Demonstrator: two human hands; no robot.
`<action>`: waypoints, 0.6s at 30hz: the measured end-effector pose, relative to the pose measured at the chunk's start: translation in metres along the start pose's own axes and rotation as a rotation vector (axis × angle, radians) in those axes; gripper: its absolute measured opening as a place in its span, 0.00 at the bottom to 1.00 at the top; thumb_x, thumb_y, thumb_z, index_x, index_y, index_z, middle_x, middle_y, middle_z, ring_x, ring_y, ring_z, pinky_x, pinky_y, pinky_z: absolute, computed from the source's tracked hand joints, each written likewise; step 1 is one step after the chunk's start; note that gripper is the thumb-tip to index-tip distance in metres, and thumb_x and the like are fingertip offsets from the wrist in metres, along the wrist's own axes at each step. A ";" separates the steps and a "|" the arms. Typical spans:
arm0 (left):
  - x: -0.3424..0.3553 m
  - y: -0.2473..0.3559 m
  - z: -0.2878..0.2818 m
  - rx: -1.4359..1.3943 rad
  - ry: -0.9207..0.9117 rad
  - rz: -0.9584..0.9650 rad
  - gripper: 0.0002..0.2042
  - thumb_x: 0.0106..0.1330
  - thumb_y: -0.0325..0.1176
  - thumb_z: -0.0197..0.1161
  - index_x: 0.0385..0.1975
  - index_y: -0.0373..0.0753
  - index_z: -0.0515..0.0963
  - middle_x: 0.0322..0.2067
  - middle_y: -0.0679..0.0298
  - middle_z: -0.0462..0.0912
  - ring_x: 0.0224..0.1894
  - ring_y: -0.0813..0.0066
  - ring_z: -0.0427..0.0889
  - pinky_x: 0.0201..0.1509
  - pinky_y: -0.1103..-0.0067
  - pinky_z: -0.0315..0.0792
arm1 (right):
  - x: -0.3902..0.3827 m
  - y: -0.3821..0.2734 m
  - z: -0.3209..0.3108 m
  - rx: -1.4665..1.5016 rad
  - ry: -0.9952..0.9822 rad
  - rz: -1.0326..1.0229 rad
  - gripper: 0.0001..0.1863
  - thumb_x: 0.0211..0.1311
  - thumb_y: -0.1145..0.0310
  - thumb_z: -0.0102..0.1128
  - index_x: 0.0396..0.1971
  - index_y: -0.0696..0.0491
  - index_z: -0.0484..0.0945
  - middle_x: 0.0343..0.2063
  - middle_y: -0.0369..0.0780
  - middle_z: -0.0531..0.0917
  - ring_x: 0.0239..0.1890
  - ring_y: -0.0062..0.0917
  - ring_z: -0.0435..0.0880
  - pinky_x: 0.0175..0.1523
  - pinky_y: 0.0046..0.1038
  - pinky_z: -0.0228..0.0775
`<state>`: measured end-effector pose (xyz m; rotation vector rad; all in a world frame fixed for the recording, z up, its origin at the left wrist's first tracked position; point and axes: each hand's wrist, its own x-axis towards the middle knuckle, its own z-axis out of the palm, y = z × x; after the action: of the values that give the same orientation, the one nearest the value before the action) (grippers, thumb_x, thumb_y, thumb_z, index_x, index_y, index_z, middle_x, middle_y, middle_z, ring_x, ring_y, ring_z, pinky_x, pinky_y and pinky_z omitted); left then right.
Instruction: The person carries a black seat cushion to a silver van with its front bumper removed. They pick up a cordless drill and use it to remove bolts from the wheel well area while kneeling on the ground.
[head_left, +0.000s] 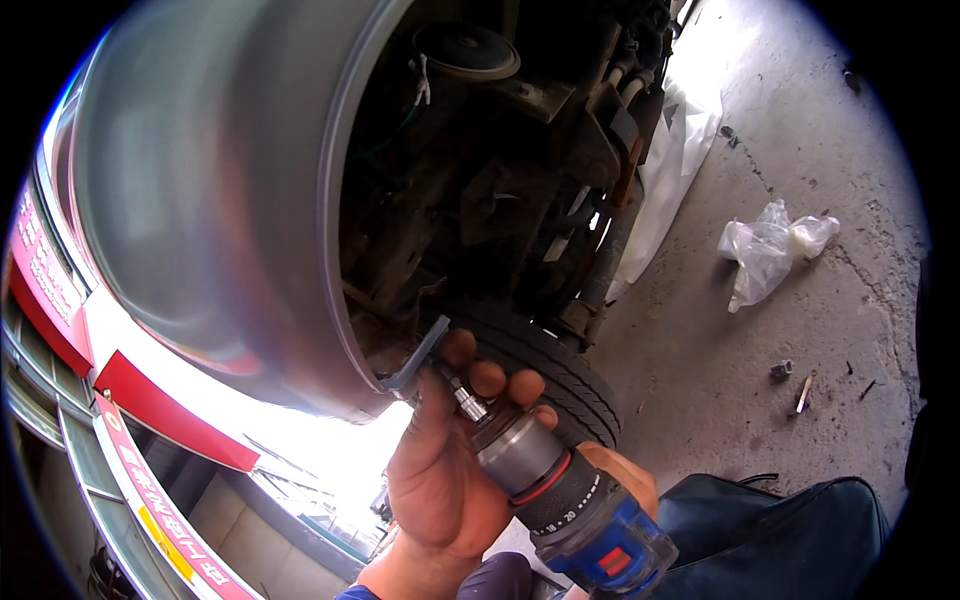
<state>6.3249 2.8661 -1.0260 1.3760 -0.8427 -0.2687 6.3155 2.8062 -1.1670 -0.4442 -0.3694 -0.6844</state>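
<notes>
A blue-and-black cordless drill (pixel 580 520) points up and left toward the edge of a grey vehicle fender (pixel 235 200). My right hand (pixel 622 474) is closed on it, mostly hidden behind the drill body. A silver bit holder (pixel 468 402) sticks out of its chuck. My left hand (pixel 440 485) is in front of the chuck, fingers curled around the bit. Its thumb and forefinger pinch a small angled grey bracket (pixel 418 355), whose lower end touches the fender edge. The bit's tip runs up to the bracket; fingers hide the exact contact.
Behind the bracket opens the dark wheel arch (pixel 480 190), with a black tyre (pixel 560 380) below it. A crumpled clear plastic bag (pixel 765 245) and small debris (pixel 782 369) lie on the concrete floor (pixel 690 400). A dark bag (pixel 770 530) is at lower right.
</notes>
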 end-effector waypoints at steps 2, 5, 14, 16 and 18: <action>-0.001 0.000 0.001 -0.010 0.006 -0.004 0.19 0.85 0.44 0.43 0.65 0.45 0.74 0.52 0.65 0.88 0.63 0.64 0.82 0.65 0.61 0.71 | 0.000 -0.004 0.001 0.027 0.019 0.024 0.08 0.59 0.78 0.59 0.36 0.60 0.85 0.32 0.37 0.86 0.34 0.19 0.85 0.40 0.21 0.75; 0.000 -0.001 0.001 0.001 0.001 -0.004 0.19 0.85 0.44 0.43 0.65 0.46 0.75 0.52 0.65 0.88 0.62 0.64 0.82 0.65 0.61 0.71 | 0.000 0.008 -0.001 0.051 0.026 -0.032 0.17 0.56 0.62 0.65 0.34 0.64 0.81 0.27 0.42 0.83 0.28 0.25 0.85 0.35 0.25 0.73; -0.002 0.002 -0.003 -0.001 -0.007 -0.008 0.19 0.85 0.44 0.44 0.63 0.45 0.75 0.52 0.64 0.87 0.61 0.62 0.83 0.67 0.59 0.71 | 0.003 0.016 -0.001 -0.021 0.017 -0.052 0.17 0.50 0.63 0.70 0.32 0.63 0.81 0.25 0.42 0.82 0.27 0.26 0.85 0.35 0.25 0.73; -0.002 0.003 -0.001 0.023 0.017 0.000 0.18 0.85 0.44 0.44 0.62 0.45 0.76 0.51 0.63 0.87 0.60 0.62 0.83 0.66 0.58 0.72 | 0.003 0.012 -0.002 -0.015 0.018 -0.001 0.15 0.48 0.67 0.71 0.32 0.63 0.82 0.25 0.42 0.83 0.28 0.26 0.85 0.36 0.24 0.73; -0.001 0.000 0.001 0.040 0.030 0.000 0.17 0.85 0.43 0.44 0.61 0.44 0.76 0.50 0.63 0.87 0.58 0.62 0.84 0.66 0.58 0.73 | 0.003 0.011 -0.006 -0.031 0.026 0.009 0.14 0.47 0.69 0.71 0.32 0.62 0.82 0.25 0.42 0.83 0.28 0.26 0.86 0.36 0.24 0.74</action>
<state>6.3235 2.8656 -1.0266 1.4142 -0.8266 -0.2320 6.3258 2.8094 -1.1740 -0.4661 -0.3321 -0.6873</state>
